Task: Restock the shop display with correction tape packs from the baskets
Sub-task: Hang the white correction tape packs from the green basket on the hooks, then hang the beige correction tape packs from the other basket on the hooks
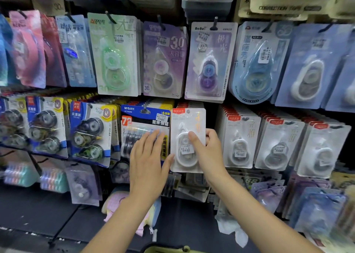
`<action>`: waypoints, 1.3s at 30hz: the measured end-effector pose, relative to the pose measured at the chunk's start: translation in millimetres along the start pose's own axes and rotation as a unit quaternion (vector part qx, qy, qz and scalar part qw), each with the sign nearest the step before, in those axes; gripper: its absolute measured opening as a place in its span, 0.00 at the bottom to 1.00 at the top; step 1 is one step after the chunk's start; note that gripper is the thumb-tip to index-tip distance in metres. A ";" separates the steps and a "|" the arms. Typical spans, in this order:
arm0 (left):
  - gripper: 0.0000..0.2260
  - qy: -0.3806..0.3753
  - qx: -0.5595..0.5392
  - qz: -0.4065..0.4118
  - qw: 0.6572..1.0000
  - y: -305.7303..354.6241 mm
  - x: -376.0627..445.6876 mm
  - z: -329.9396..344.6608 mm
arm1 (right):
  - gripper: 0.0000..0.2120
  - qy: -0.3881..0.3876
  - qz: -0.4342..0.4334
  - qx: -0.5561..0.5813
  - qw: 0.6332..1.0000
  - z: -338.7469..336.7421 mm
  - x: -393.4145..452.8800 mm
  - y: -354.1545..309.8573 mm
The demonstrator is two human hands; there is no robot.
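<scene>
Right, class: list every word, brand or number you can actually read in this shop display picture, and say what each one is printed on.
"BoBo": top of the lilac pack.
"30": purple pack.
"M&G", "72": blue multipack behind the left hand.
"CORRECTION TAPE": tan card top right.
"PET": green pack.
Price stickers, including on the white pack the right hand grips: too small to read.

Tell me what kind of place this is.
Likely a stationery shop's display wall: rows of carded correction tape packs hang on pegs, price stickers on them, the right hand hanging another.
</scene>
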State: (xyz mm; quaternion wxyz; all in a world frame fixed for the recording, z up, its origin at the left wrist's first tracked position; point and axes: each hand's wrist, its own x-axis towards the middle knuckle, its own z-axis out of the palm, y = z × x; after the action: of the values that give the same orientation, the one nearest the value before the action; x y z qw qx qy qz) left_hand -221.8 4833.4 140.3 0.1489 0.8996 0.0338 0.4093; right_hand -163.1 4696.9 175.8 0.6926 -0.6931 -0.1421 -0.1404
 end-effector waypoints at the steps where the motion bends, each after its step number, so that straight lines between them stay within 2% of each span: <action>1: 0.26 -0.009 0.001 -0.002 1.000 -1.1 -0.4 1.1 | 0.08 0.008 -0.004 -0.001 1.000 0.2 -1.7 1.9; 7: 0.26 -0.022 0.009 -0.002 1.000 -4.3 0.5 3.7 | 0.09 0.026 0.010 -0.018 0.999 1.2 3.1 11.7; 10: 0.25 -0.016 0.011 0.009 1.000 -6.0 0.0 4.8 | 0.12 0.012 0.027 -0.064 0.998 4.2 9.4 20.0; 18: 0.25 -0.039 -0.010 -0.005 0.999 3.0 -1.0 2.1 | 0.33 -0.008 0.113 -0.234 0.966 -6.4 12.1 29.7; 20: 0.24 -0.047 -0.020 0.008 0.999 8.8 -7.2 -0.3 | 0.34 -0.020 0.129 -0.232 0.964 -13.0 9.2 25.7; 23: 0.21 -0.061 -0.042 0.033 0.997 19.2 -25.9 -0.1 | 0.30 -0.051 0.132 -0.255 0.956 -34.9 -8.6 29.6; 26: 0.17 -0.081 -0.087 0.068 0.991 36.0 -54.4 9.1 | 0.20 -0.076 0.143 -0.254 0.954 -82.0 -41.1 37.4; 29: 0.16 -0.167 -0.133 0.083 0.973 63.1 -95.0 28.7 | 0.09 -0.105 0.174 -0.246 0.948 -156.5 -76.6 46.9; 30: 0.16 -0.205 -0.146 0.086 0.964 74.4 -110.3 37.4 | 0.07 -0.103 0.188 -0.247 0.945 -185.6 -86.5 49.7; 33: 0.15 -0.307 -0.182 0.112 0.927 113.4 -160.4 67.2 | 0.09 -0.043 0.252 -0.261 0.931 -277.0 -109.9 58.7; 36: 0.13 -0.378 -0.237 0.123 0.886 159.0 -208.5 94.0 | 0.08 -0.006 0.318 -0.324 0.891 -355.4 -131.5 79.2; 39: 0.15 -0.442 -0.257 0.112 0.852 206.4 -250.4 116.8 | 0.06 -0.066 0.373 -0.403 0.833 -409.0 -158.3 108.9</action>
State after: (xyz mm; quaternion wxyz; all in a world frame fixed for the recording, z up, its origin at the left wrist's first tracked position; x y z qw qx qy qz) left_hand -313.1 4562.8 -53.1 0.3269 0.9130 -0.2430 -0.0230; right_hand -265.2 4287.5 14.0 0.3407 -0.9187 0.1516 0.1298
